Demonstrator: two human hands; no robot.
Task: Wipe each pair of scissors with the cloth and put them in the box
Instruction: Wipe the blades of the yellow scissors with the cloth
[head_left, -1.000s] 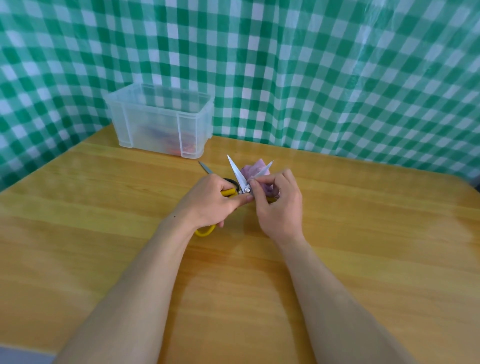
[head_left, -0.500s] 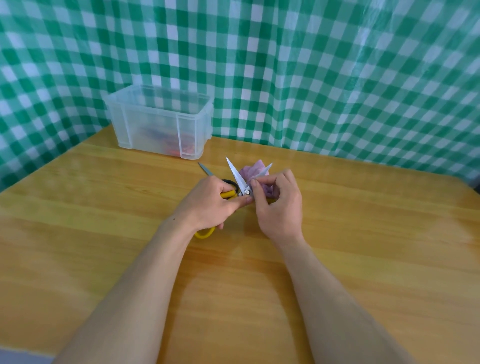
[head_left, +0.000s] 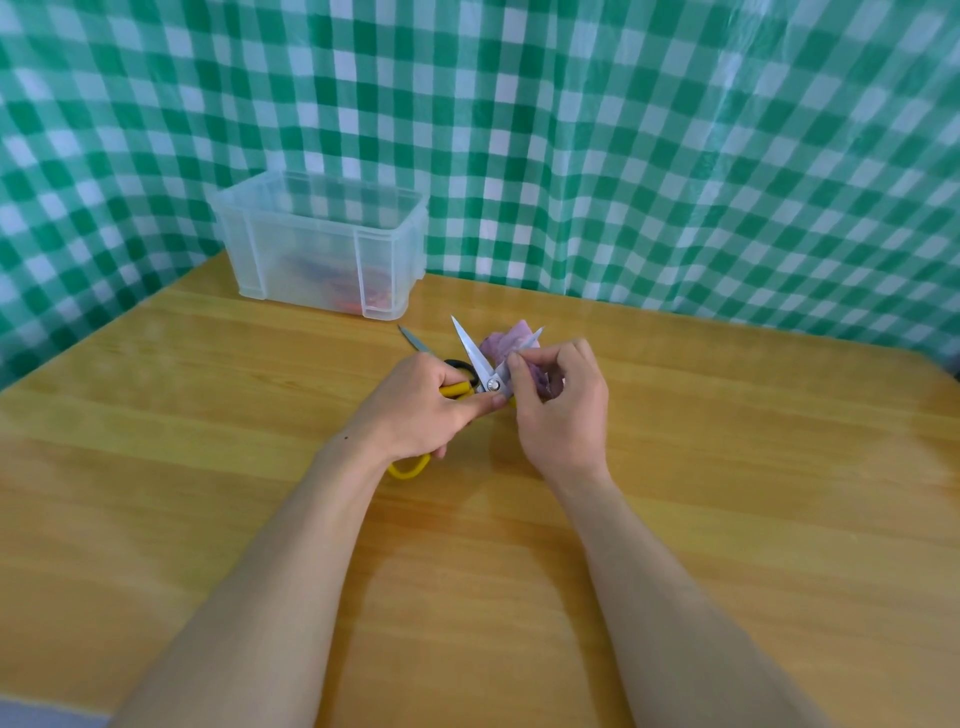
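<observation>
My left hand (head_left: 421, 410) grips the yellow handles of a pair of scissors (head_left: 475, 358) whose blades are spread apart and point away from me. My right hand (head_left: 558, 410) holds a crumpled pink-purple cloth (head_left: 501, 344) and pinches it against the right blade near the pivot. A second pair of scissors (head_left: 415, 343) with a black handle lies on the table behind my left hand, mostly hidden by it. The clear plastic box (head_left: 322, 244) stands at the back left, with red and blue items showing dimly through its wall.
The wooden table (head_left: 727, 467) stretches wide on every side of my hands. A green and white checked sheet (head_left: 571, 130) hangs close behind the table and the box.
My hands have stayed in nearly the same place. The fingers of my right hand shifted slightly with the cloth on the right blade.
</observation>
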